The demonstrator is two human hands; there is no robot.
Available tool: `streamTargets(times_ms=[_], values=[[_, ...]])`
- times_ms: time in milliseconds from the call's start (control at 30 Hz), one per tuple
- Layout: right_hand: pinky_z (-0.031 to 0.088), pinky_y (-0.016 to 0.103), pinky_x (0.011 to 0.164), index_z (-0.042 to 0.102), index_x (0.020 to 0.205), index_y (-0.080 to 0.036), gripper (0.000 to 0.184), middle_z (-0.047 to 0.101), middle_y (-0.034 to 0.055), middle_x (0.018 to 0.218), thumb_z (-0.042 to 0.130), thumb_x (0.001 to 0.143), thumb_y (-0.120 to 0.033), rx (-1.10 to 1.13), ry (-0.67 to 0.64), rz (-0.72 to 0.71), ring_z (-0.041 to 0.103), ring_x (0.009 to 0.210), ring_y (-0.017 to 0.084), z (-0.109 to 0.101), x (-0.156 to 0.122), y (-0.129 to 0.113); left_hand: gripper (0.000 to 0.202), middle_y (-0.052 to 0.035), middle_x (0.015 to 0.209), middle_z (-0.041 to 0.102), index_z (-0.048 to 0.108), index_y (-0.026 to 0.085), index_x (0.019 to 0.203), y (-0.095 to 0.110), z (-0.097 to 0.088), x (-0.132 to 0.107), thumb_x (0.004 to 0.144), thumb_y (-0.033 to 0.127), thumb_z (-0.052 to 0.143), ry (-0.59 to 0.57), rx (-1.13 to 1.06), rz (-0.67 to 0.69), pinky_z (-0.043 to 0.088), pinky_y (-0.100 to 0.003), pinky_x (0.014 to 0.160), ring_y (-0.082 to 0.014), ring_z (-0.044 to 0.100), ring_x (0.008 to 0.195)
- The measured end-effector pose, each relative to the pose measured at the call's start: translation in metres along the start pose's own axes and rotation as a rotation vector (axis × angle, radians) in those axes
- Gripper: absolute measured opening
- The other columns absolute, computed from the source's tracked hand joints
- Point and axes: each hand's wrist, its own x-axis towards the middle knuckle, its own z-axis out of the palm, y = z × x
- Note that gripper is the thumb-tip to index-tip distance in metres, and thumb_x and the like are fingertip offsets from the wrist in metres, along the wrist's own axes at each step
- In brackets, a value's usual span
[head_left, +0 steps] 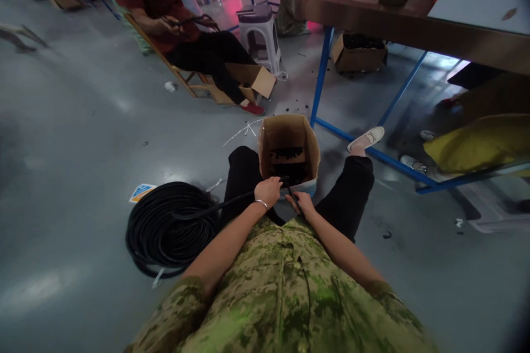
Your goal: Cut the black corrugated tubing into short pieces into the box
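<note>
My left hand (268, 192) is closed around a black cable (234, 201), which might also be a hose. It runs across my left thigh from a large black coil (174, 229) on the floor. Close beside it, my right hand (303, 204) grips a thin dark stick-shaped thing (293, 196), whose kind I cannot make out. Its upper end meets the cable's end near my left fingertips. Both hands are at the near rim of an open cardboard box (289, 128) between my knees. Small black pieces (287, 168) lie inside that box.
A blue-framed table (323, 74) stands to the right, with another person's foot (366, 138) by its crossbar. Ahead on the left, a seated person (153, 11) holds a dark strip above an open box (244, 80). A stool (259, 33) stands behind.
</note>
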Motion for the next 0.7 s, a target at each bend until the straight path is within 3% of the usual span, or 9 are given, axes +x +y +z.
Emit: streamTargets(times_ms=[567,700], values=[[0.042,0.026,0.057,0.070,0.060,-0.017,0.045,0.069,0.0117,0.061,0.060,0.078,-0.057,-0.151,0.077,0.083,0.066,0.067,0.025,0.009,0.010,0.011,0.029,-0.0134,0.100,0.065,0.060,0.013,0.103,0.002,0.014,0.017,0.095,0.029,0.037,-0.081,0.068,0.007,0.046,-0.031,0.075,-0.0229,0.064,0.092],[0.042,0.026,0.053,0.065,0.054,-0.018,0.046,0.062,0.0081,0.048,0.062,0.075,-0.058,-0.042,0.052,0.167,0.063,0.056,0.023,0.005,0.010,0.010,0.030,-0.0144,0.101,0.064,0.061,0.013,0.103,0.002,0.014,0.012,0.095,0.028,0.037,-0.090,0.062,0.048,0.046,-0.032,0.079,-0.0239,0.063,0.096]])
